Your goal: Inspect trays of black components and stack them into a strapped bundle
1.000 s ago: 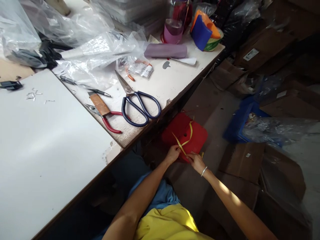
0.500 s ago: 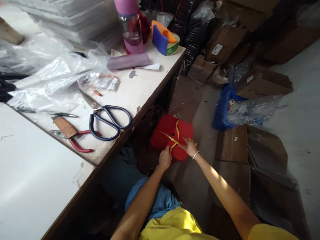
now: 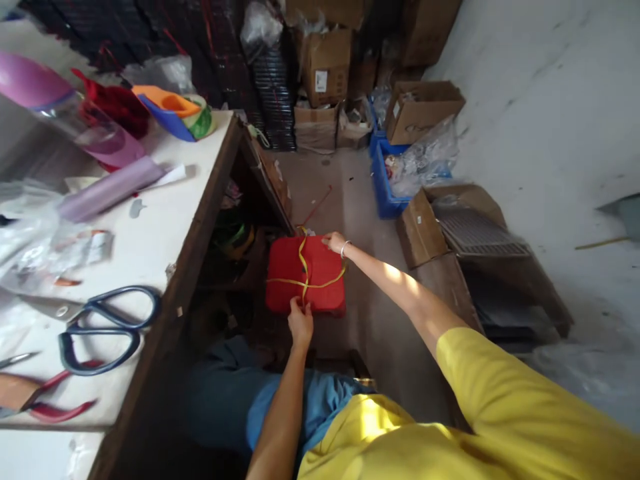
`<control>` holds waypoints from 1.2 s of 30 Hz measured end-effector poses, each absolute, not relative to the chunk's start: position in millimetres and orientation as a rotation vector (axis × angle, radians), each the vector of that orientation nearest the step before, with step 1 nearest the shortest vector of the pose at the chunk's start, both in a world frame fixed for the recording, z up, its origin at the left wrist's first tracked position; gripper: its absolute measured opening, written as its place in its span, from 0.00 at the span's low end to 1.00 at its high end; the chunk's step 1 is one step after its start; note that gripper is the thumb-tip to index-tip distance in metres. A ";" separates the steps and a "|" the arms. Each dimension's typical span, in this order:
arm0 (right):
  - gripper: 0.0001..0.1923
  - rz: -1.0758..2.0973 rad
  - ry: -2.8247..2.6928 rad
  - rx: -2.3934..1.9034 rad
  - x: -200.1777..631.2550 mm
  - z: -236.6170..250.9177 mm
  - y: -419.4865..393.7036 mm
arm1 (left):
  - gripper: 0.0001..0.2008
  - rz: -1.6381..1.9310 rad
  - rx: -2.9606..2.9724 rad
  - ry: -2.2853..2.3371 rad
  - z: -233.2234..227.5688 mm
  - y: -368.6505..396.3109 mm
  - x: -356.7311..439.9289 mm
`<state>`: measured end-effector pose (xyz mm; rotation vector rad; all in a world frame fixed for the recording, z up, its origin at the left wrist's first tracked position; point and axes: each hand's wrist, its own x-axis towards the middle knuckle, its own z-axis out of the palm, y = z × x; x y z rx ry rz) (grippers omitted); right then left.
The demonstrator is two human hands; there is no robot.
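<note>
Grey concrete floor runs between a pale worktable (image 3: 150, 227) on the left and a clutter of brown cardboard boxes (image 3: 423, 107) and a blue plastic crate (image 3: 383, 187) along the back and right. On that floor, just beside the table's dark wooden edge, sits a red block-shaped bundle (image 3: 285, 280) with rounded corners and a matte surface, crossed by a thin glossy yellow strap (image 3: 320, 285) that runs both lengthwise and across it (the two runs meet near the middle). The left hand (image 3: 301, 323) is at the near edge of the bundle, fingers closed on the strap end there, forearm reaching straight down from a blue garment over the lap. The right hand (image 3: 334, 243) stretches farther, arm nearly straight from a yellow sleeve, a thin bracelet at the wrist, fingertips pinched on the strap at the far right corner. On the tabletop lie large dark-handled scissors (image 3: 100, 327), red-handled pliers (image 3: 45, 403), crinkled clear plastic bags (image 3: 30, 233) and a lilac roll (image 3: 107, 190). Half a second ago both hands were close together at the strap's crossing on the near side; now they are spread to opposite edges, and the view has swung right, showing more floor and a whitish wall.
</note>
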<state>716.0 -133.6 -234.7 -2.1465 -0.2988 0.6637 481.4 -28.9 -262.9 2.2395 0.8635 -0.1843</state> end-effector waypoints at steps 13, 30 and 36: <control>0.16 0.456 -0.422 -2.611 651.0 -261.5 -215.4 | 0.34 -0.360 2.212 0.959 -251.8 -36.5 465.2; 0.15 0.587 -1.329 -2.682 611.2 -241.9 -97.1 | 0.39 -0.111 1.773 0.541 -268.2 -16.6 428.8; 0.14 0.516 -1.114 -2.989 629.7 -248.2 -113.9 | 0.39 -0.070 1.668 0.517 -276.9 -11.6 425.8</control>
